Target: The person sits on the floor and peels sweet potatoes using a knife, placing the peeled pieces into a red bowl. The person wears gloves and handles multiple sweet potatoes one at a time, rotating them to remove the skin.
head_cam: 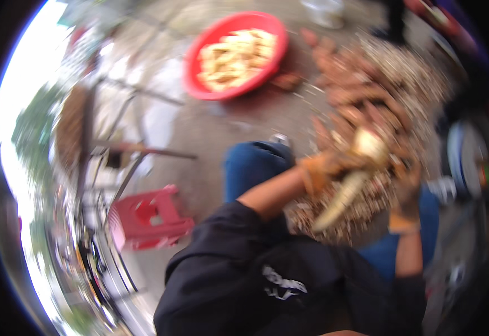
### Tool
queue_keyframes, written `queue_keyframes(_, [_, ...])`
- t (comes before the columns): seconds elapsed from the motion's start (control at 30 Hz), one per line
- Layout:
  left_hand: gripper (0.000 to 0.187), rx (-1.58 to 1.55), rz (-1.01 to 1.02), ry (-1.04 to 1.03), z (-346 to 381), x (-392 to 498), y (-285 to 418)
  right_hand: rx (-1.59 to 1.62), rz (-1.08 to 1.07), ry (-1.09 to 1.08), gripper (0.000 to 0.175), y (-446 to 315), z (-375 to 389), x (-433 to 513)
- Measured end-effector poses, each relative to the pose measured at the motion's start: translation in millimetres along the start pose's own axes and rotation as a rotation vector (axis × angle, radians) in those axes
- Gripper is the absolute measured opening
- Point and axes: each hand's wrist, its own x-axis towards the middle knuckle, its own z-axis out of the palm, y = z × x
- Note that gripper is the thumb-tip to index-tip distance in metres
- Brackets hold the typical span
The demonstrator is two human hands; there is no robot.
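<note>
My left hand, in an orange and dark work glove, is closed around a long pale peeled root, perhaps cassava; its thick, whitish end lies beyond the fingers and its narrow end points toward my lap. My right hand, gloved alike, is raised just right of the root with fingers bent; blur hides whether it holds a tool. Beyond both hands lies a heap of reddish-brown unpeeled roots. Peel scraps cover the ground between my knees.
A red basin full of pale peeled pieces stands ahead to the left. At left are a red plastic stool and a metal-legged frame. More peelings lie beyond the heap. A pale round container is at right.
</note>
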Motion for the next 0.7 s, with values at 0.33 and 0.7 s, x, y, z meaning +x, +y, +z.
queue_keyframes(0.33, [0.075, 0.61, 0.169, -0.017, 28, 16, 8, -0.169, 0.122, -0.224, 0.026, -19, -22, -2])
queue_keyframes(0.7, [0.091, 0.594, -0.039, -0.224, 48, 29, -3, -0.053, 0.585, -0.238, 0.011, 4, -42, -10])
